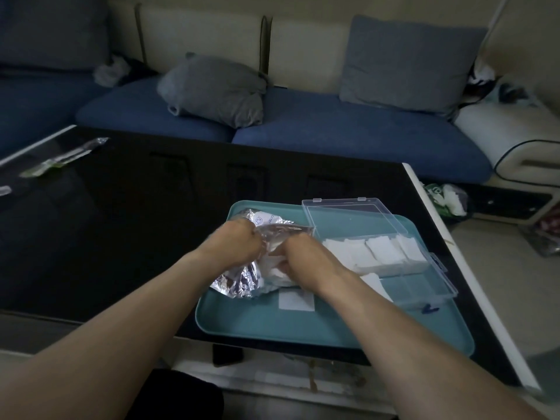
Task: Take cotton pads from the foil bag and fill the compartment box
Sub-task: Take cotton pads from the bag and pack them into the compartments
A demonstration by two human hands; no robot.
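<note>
A crumpled silver foil bag point(239, 280) lies on the left half of a teal tray point(242, 316). My left hand point(235, 245) grips the bag's upper edge. My right hand point(300, 257) reaches into the bag's mouth, its fingers curled round white cotton pads point(277, 271) there. To the right stands a clear plastic compartment box point(424, 286) with its lid point(351, 216) swung open behind it. The back row of compartments holds white pads point(375, 251). One front compartment holds a pad point(374, 281); the others beside it look bare. A single pad point(296, 300) lies loose on the tray.
The tray sits on a glossy black table point(121, 225) near its right white edge point(448, 244). A wrapped green-and-clear item point(60, 160) lies at the table's far left. A blue sofa point(333, 131) with grey cushions runs behind. Bags and clutter lie on the floor at right.
</note>
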